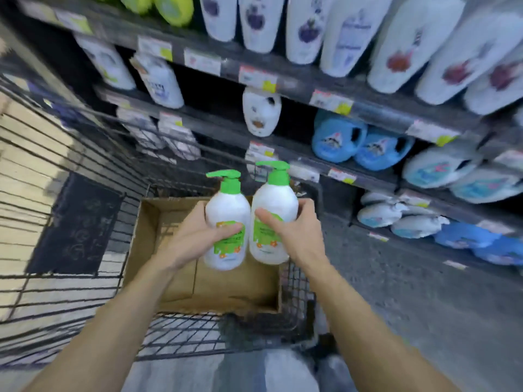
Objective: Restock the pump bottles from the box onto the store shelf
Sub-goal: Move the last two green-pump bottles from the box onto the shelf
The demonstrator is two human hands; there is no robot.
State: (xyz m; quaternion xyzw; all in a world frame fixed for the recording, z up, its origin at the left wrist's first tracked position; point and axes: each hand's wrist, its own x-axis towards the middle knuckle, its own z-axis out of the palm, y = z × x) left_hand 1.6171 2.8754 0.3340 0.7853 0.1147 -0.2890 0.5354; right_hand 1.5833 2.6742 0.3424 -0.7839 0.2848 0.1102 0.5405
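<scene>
Pump bottles held above box, beside stocked shelf.

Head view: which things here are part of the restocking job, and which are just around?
Part of the job:
left pump bottle, in the left hand
right pump bottle, in the right hand
cardboard box
store shelf

Just around:
wire cart
blue jugs
white bottles
price tags
</scene>
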